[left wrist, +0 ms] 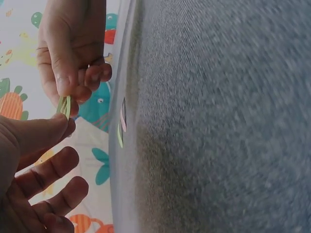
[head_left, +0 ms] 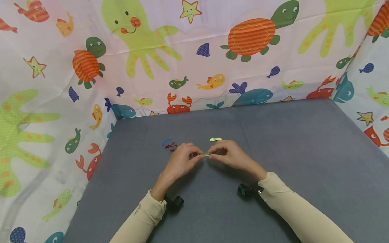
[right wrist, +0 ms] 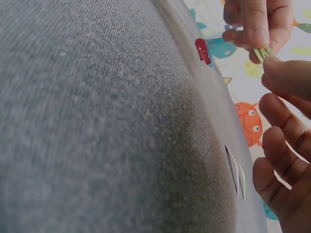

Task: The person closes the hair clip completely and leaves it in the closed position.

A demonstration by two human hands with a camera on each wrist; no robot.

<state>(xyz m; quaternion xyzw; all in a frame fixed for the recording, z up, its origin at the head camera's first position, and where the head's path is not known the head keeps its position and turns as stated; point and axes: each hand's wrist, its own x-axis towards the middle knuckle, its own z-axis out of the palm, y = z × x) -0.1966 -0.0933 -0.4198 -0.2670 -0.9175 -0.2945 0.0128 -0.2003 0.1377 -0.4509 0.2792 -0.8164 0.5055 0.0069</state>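
Note:
A light green snap hair clip [head_left: 206, 154] is pinched at both ends between the two hands, above the grey tabletop. My left hand [head_left: 183, 158] grips one end with thumb and index finger; in the left wrist view its other fingers are spread loosely. With thumb and fingertips, my right hand [head_left: 232, 155] holds the opposite end. In the right wrist view the held clip [right wrist: 263, 53] shows as thin green strips, partly covered by fingertips. Behind the right hand lies another yellow-green clip [head_left: 215, 139]. Beyond the left hand are a blue clip [head_left: 166, 141] and a red clip [head_left: 171, 145].
A darker clip [head_left: 173, 149] lies beside the red one, partly hidden by the left hand. A grey cloth [head_left: 304, 152] covers the table. Behind it hangs a sea-animal print curtain [head_left: 206, 67]. Black wrist cameras [head_left: 246, 189] sit under both cuffs.

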